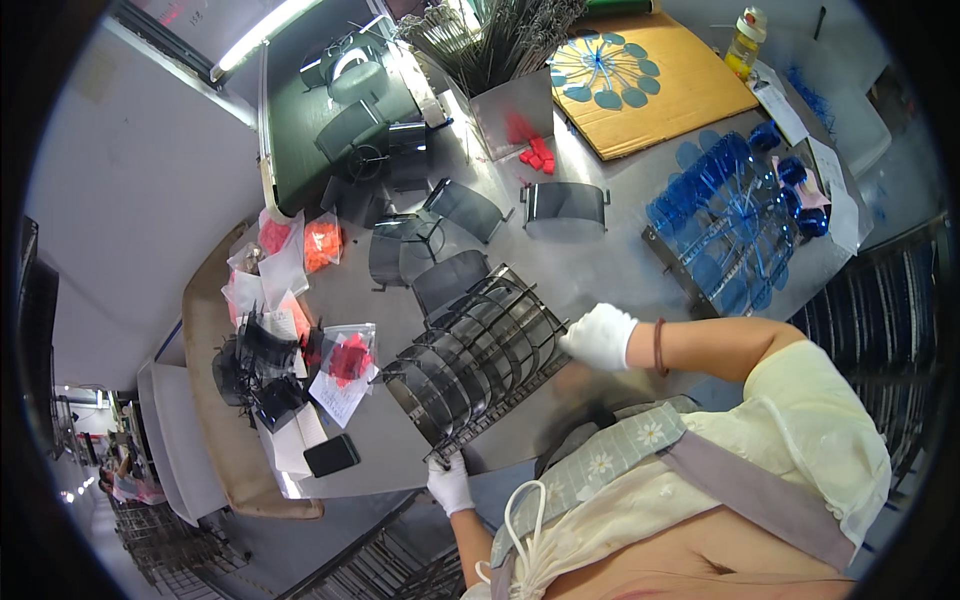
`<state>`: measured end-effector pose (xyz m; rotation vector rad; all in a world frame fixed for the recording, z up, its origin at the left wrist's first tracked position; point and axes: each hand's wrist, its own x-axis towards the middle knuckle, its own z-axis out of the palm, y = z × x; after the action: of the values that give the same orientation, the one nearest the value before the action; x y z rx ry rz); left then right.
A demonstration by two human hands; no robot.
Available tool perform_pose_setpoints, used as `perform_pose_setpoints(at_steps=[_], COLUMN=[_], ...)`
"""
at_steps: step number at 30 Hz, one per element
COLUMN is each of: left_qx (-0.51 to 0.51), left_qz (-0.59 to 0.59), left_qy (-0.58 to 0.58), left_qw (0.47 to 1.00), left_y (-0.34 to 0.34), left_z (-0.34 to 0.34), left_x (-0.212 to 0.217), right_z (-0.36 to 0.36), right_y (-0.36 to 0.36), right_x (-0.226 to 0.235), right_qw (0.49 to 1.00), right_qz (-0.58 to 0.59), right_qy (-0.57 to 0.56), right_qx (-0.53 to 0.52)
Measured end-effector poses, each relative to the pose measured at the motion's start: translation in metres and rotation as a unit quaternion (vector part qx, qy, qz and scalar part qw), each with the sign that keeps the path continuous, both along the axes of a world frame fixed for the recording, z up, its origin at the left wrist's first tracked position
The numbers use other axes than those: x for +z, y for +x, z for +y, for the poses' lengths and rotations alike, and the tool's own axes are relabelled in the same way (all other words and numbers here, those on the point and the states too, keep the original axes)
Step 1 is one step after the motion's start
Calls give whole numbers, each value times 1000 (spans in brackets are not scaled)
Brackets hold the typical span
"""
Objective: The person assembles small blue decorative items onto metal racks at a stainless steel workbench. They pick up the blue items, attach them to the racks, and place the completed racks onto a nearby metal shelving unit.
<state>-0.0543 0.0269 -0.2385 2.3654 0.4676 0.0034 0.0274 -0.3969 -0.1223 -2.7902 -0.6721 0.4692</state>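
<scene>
A dark rack (450, 440) of slotted bars, filled with a row of curved smoky plastic pieces (485, 355), lies slanted across the near part of the metal table. My gloved right hand (600, 338) is closed at the rack's right end. My gloved left hand (450, 485) grips its near left corner, at the table's front edge; the fingertips are partly hidden under the bar. Beyond the rack are loose curved smoky pieces, one standing apart (565, 208) and one tilted (466, 208).
At the right stands another rack with blue round pieces (725, 215). A cardboard sheet (670, 85), a metal box of wire rods (510, 110) and a yellow-filled bottle (745, 45) are at the back. Left are a phone (331, 455), bags of red and orange bits (322, 243) and a green conveyor (290, 130).
</scene>
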Motion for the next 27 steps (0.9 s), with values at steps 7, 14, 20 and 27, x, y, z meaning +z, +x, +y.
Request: perform_pose_setpoints(at_steps=[7,14,20,27], left_qx=[2,-98,-172,-266], left_qz=[-17,-4,-125,-55], left_qy=[-36,140,171,14], left_qw=[999,985,962,962], left_y=[-5,-5,23,24], left_z=[-4,-9,-25,-25], left_x=[-3,29,71,122], right_z=[0,-86,-139,-186], right_y=[18,161,287,322], right_x=[0,70,-48,-98], right_qw=[996,997,947,961], right_qz=[89,-10,-109,-57], right_qy=[-12,-19,-46,-233], right_qx=[28,-71,-299,-135])
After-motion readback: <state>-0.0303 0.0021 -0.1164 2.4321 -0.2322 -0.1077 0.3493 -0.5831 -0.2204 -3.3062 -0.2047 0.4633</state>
